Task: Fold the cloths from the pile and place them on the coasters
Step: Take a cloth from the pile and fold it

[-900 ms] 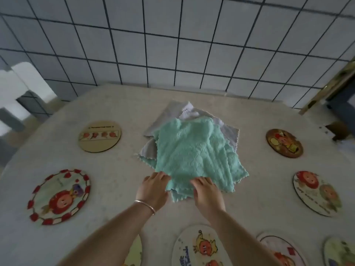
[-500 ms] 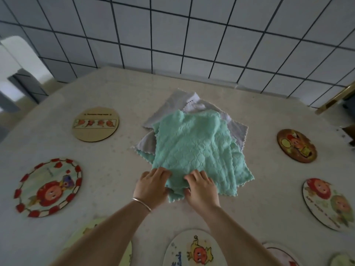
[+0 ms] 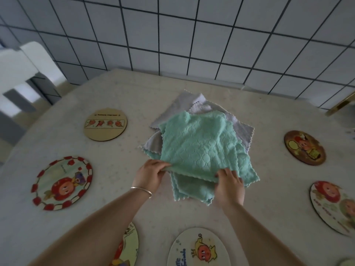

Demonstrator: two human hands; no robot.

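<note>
Both hands pinch the top green cloth (image 3: 197,144) by its near edge, left hand (image 3: 149,174) and right hand (image 3: 229,186), on the pile (image 3: 240,129) mid-table (image 3: 269,198), coasters (image 3: 105,124) around.

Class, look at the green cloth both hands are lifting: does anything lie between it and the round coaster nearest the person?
Nothing visible does. Both hands pinch the top green cloth; bare table separates the pile from the near coaster.
</note>
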